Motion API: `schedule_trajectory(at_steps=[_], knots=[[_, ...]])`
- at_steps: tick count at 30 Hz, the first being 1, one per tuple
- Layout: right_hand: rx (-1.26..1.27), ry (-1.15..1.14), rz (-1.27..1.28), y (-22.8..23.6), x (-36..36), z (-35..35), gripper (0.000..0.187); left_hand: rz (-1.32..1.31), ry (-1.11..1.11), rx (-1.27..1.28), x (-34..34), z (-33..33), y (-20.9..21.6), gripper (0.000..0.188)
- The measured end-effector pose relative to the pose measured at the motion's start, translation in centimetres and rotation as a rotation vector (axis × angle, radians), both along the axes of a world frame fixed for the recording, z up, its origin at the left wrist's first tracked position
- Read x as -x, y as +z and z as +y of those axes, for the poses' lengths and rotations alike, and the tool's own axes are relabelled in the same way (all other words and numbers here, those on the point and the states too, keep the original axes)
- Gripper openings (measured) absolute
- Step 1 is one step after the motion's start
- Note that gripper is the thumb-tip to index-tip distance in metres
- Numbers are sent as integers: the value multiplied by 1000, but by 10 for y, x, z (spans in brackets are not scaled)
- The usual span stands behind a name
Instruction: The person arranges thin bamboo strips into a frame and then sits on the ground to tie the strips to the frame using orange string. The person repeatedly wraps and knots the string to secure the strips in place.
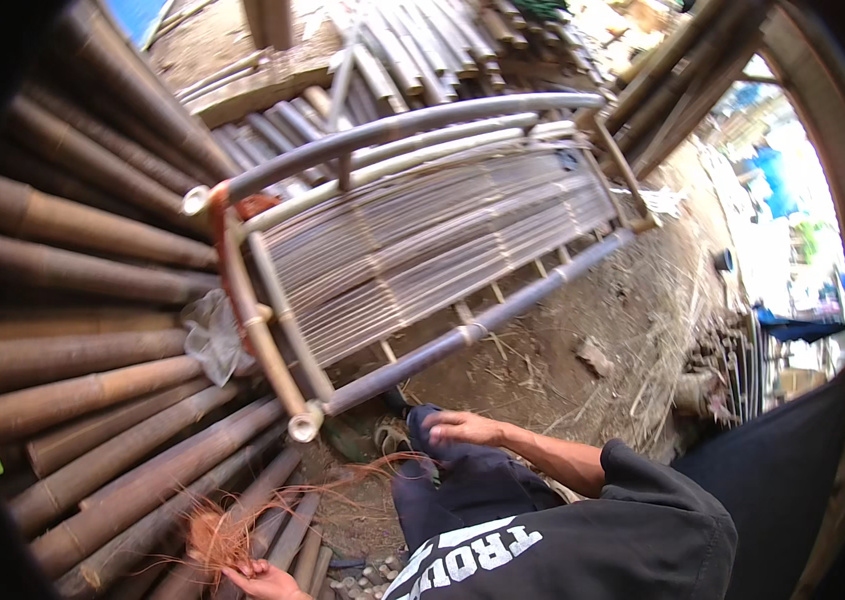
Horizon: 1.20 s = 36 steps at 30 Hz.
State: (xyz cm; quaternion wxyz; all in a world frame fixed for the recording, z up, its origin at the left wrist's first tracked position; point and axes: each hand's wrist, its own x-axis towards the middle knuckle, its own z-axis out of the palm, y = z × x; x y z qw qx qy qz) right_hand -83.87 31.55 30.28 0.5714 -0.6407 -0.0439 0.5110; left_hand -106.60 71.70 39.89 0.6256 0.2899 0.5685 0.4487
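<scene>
My left hand is at the lower edge, fingers closed on a tangled bundle of thin orange-brown fibre strands. Loose strands trail from it to the right, across to my knee. Above my dark trousers, my right hand hovers or rests by the knee, fingers loosely stretched and slightly blurred; I see nothing held in it. In front of me stands a bamboo bench with a slatted seat and dark pole rails. Orange-brown wrapping covers part of its left end post.
Thick bamboo poles are stacked along the left, with a crumpled clear plastic bag against them. More cut poles lie behind the bench. Straw litters the dirt floor at right, near a bundle of sticks.
</scene>
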Motion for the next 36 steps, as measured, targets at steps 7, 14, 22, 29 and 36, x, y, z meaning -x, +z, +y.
schedule_trajectory(at_steps=[7,14,22,29,36], knots=[[994,235,-282,7,107,-139,55,738,-1037,-79,94,-182,-109,33],[833,514,-166,35,80,-271,50,1262,-1515,-314,43,-357,-134,42],[704,839,-250,-60,18,-404,49,969,-1590,-224,-14,-481,-46,39],[631,372,-858,-165,-108,-372,59,861,-1040,-437,-107,-468,-99,39],[793,334,-1251,-317,-142,-273,59,350,-837,-571,-210,-418,-158,31]])
